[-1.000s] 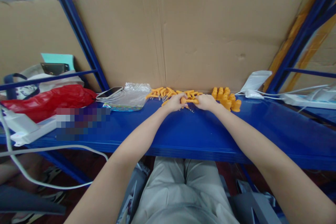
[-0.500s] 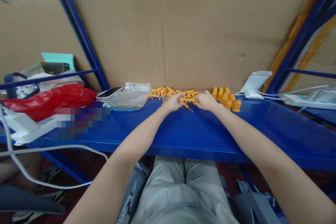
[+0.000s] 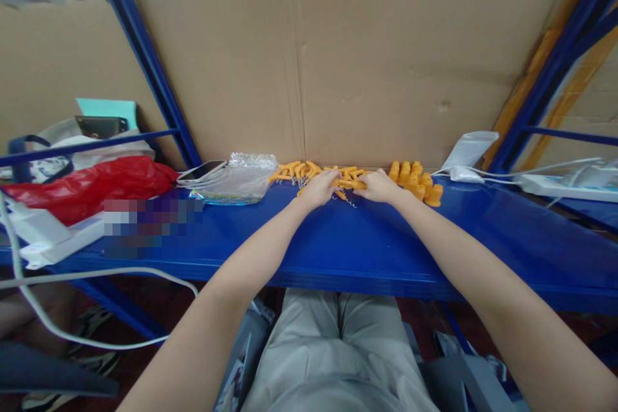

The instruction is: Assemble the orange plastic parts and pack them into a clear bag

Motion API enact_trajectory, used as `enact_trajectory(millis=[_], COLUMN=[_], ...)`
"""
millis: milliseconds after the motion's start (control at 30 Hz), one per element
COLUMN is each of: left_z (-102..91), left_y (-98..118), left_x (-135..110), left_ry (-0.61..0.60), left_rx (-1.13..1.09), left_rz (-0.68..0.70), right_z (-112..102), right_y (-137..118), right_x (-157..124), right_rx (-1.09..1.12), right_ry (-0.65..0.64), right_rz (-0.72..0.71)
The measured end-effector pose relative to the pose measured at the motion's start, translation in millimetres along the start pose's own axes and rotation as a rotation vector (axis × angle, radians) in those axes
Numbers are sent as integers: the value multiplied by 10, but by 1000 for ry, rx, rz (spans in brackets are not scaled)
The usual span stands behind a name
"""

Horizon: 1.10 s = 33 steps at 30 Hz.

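Observation:
Orange corkscrews with metal spirals lie in a heap (image 3: pixel 294 170) along the back of the blue shelf, against the cardboard. My left hand (image 3: pixel 321 189) is closed at the right part of this heap, its fingers curled around an orange corkscrew mostly hidden by them. Just right of it, one corkscrew's spiral (image 3: pixel 348 201) points toward me. My right hand (image 3: pixel 380 187) faces the left one, thumb and fingers closed on an orange piece (image 3: pixel 357 185) between the two hands. Several orange caps (image 3: pixel 416 181) stand upright in a group beside my right wrist.
Left of the heap are a clear plastic bag (image 3: pixel 241 180) and a phone (image 3: pixel 205 170). Farther left lie a red bag (image 3: pixel 106 183) and a white power strip (image 3: pixel 62 241). White cables and another strip (image 3: pixel 564 187) are at right. The cardboard wall (image 3: pixel 376 64) closes the back.
My left hand has shifted slightly, with its fingers reaching a little farther over the orange pieces. The right hand stays in nearly the same place.

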State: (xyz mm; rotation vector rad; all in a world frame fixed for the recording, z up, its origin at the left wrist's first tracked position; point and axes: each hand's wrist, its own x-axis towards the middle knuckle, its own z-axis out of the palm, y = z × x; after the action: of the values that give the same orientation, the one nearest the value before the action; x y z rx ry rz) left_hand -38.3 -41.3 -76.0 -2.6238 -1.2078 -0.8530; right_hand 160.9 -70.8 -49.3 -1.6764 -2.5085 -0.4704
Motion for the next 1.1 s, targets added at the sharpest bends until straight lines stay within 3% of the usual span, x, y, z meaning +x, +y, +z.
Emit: enact_trajectory(millis=[233, 433, 600, 733, 833, 967, 1100], left_z=[-46, -54, 9, 75, 113, 147, 183], left_y=[47, 88, 78, 42, 8, -39, -73], left_x=[-23, -39, -29, -21, -17, -10, -3], left_ry=[-25, -6, 97, 74, 36, -1, -85], left_rx=[87, 34, -90, -137, -140, -124, -55], left_rz=[-1, -50, -131, -76, -20, 29, 49], right_z=[7, 40, 90, 128, 131, 115, 100], right_y=[-3, -11, 86, 188, 203, 162, 156], right_x=[3, -7, 0, 61, 116, 152, 151], right_rx=[61, 72, 167, 434, 771, 1253, 1488], right_ry=[8, 49, 205, 366, 467, 360, 274], right_rz=[11, 29, 224, 470, 621, 771, 838])
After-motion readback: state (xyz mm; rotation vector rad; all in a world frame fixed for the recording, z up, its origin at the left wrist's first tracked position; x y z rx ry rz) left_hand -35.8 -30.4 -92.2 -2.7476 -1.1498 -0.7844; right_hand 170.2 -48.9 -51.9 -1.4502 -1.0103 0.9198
